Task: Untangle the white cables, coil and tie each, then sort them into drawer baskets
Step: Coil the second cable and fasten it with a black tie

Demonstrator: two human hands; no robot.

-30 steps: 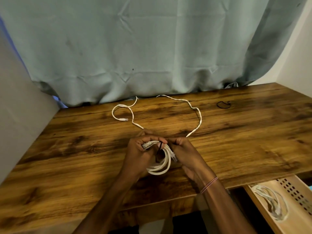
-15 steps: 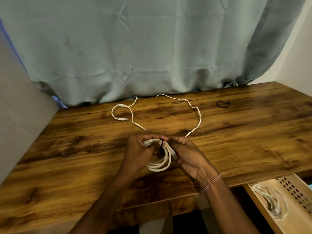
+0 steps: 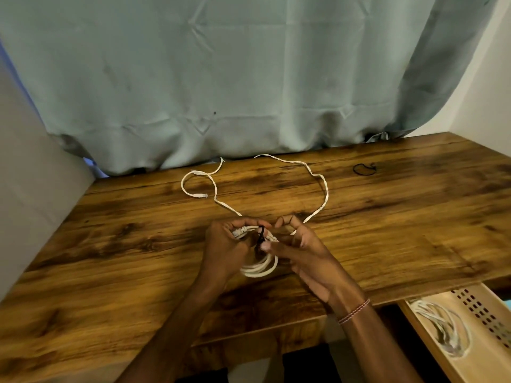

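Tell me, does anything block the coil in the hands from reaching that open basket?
Nothing visible does. The left hand holds the coiled cable over the table; the basket sits open lower right, another cable inside.

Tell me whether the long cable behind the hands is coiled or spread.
Spread: the long cable lies in one loose wavy loop across the desk, untied.

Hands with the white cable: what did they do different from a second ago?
The right hand eased its fingers up off the coiled cable, with one fingertip left at the black tie. The left hand kept gripping the coil. The loose cable, spare tie and basket stayed put.
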